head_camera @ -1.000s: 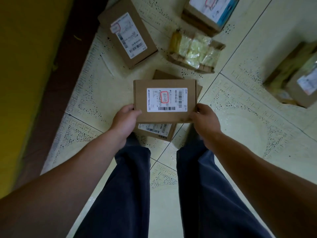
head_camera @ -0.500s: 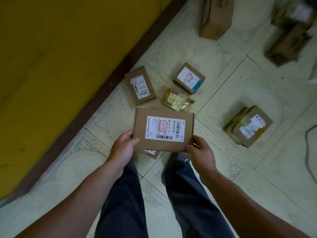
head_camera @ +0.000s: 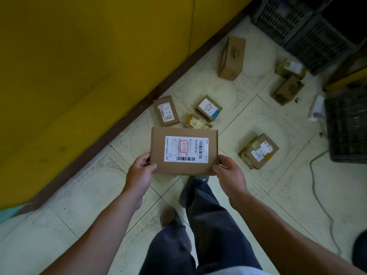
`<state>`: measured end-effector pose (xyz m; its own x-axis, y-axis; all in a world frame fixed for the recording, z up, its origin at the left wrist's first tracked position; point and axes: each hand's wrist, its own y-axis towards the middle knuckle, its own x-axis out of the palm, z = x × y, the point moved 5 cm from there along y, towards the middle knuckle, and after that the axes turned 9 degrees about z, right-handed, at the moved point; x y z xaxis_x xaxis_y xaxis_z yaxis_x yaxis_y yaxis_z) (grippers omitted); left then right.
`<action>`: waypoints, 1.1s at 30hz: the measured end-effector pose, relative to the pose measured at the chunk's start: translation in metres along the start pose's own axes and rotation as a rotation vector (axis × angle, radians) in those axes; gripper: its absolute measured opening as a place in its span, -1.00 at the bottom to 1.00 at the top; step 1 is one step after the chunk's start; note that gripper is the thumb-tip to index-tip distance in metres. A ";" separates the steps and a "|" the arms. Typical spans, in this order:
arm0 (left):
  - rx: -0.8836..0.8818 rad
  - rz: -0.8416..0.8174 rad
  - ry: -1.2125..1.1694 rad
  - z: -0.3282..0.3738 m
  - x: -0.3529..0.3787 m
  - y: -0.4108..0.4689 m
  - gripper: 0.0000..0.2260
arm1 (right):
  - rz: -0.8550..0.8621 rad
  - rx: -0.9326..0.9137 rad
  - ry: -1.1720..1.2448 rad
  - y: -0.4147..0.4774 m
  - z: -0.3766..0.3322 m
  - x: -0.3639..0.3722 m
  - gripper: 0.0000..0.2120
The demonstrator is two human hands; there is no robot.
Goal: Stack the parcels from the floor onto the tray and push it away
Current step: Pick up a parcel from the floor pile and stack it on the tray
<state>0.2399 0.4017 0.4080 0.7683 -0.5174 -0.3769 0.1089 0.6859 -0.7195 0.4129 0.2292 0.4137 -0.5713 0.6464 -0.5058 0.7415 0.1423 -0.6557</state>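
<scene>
A yellow wall (head_camera: 79, 76) fills the left side. A dark brown skirting board (head_camera: 123, 124) runs along its foot, where it meets the tiled floor (head_camera: 79, 205). The left hand (head_camera: 140, 171) grips the near left corner of a flat cardboard parcel (head_camera: 184, 151), with the thumb on the top face. This parcel is held level in the air, above the floor and in front of the person's dark trousers (head_camera: 208, 225). Its white label (head_camera: 186, 148) faces up and shows barcodes and a red-framed mark.

Beyond it, three things lie on the floor. A small labelled parcel (head_camera: 166, 111) is close to the skirting board. Next comes a clear packet of yellowish pieces (head_camera: 196, 122). Just beside the packet is a box with a white and blue label (head_camera: 208, 108). The right hand (head_camera: 228, 171) grips the near right corner of the held parcel, so both hands are clamped on it, one at each side.

Farther back a longer plain box (head_camera: 231, 57) lies on the floor. To the right of the held parcel, well apart from it, sits a parcel wrapped in yellowish tape (head_camera: 259, 150). Two more boxes (head_camera: 288, 88) lie near the top right, blurred. A thin cable (head_camera: 315, 187) winds over the tiles. Dark plastic crates (head_camera: 347, 128) stand at the right edge.
</scene>
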 end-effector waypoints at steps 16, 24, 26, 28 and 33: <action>0.080 0.154 -0.318 -0.017 -0.088 -0.199 -0.60 | -0.096 -0.279 -0.040 -0.162 -0.041 -0.094 -0.74; 0.064 0.346 -0.488 -0.054 -0.070 -0.287 -0.60 | -0.293 -0.459 -0.054 -0.183 -0.047 -0.133 -0.67; 0.041 0.447 -0.545 -0.070 -0.069 -0.314 -0.61 | -0.370 -0.503 -0.083 -0.196 -0.044 -0.134 -0.66; 0.004 0.492 -0.579 -0.081 -0.066 -0.328 -0.62 | -0.393 -0.523 -0.084 -0.197 -0.041 -0.132 -0.66; -0.026 0.635 -0.715 -0.124 -0.079 -0.387 -0.78 | -0.530 -0.630 -0.127 -0.240 -0.030 -0.118 -0.69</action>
<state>0.0590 0.1136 0.6433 0.8833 0.3887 -0.2621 -0.4686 0.7147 -0.5192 0.3127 0.1412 0.6473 -0.9074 0.2917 -0.3025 0.3998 0.8209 -0.4077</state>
